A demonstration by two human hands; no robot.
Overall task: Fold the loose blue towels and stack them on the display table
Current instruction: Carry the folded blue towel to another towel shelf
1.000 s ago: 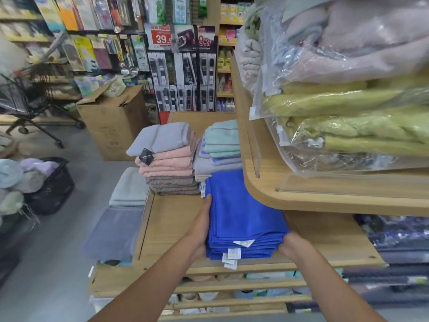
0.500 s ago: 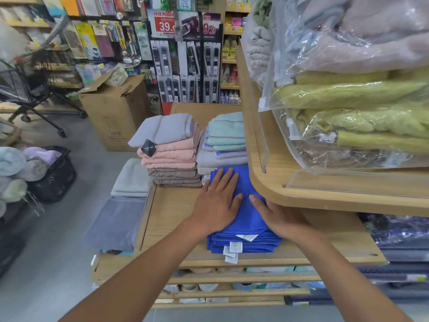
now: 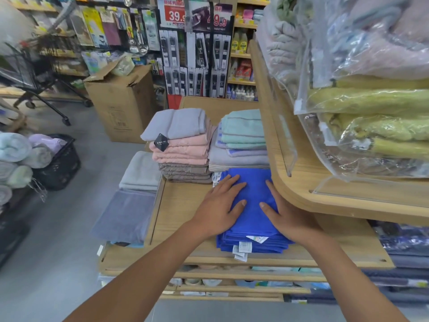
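- Blue towels (image 3: 251, 213): one folded stack, edges roughly squared, lying on the display table (image 3: 178, 212) near its front edge. Its far right corner is tucked beneath the curved upper shelf (image 3: 299, 184).
- White tags (image 3: 242, 248): several, hanging off the stack's front edge at 6 o'clock.
- Left hand (image 3: 218, 208): lies flat on the left half of the stack, fingers straight and spread, pointing towards 1 o'clock, grasping nothing. The heel of the palm overhangs onto the bare wood.
- Right hand (image 3: 290, 214): lies flat on the right half, fingers extended towards 11 o'clock, nothing grasped. Its outer side is close under the shelf rim.
- Pink and grey stack (image 3: 183, 147): at 11 o'clock from the blue stack, just beside it, with a black diamond label on its front.
- Mint and lilac stack (image 3: 241, 138): at 12 o'clock, touching the blue stack's far edge.
- Grey towels (image 3: 139, 175): at 9 o'clock, on a lower ledge off the table's left side.
- Bagged green towels (image 3: 371, 101): on the upper shelf, at 2 o'clock.
- Cardboard box (image 3: 120, 101): on the floor at 10 o'clock, flaps open.
- Black basket (image 3: 58, 163): far at 9 o'clock, holding rolled towels.
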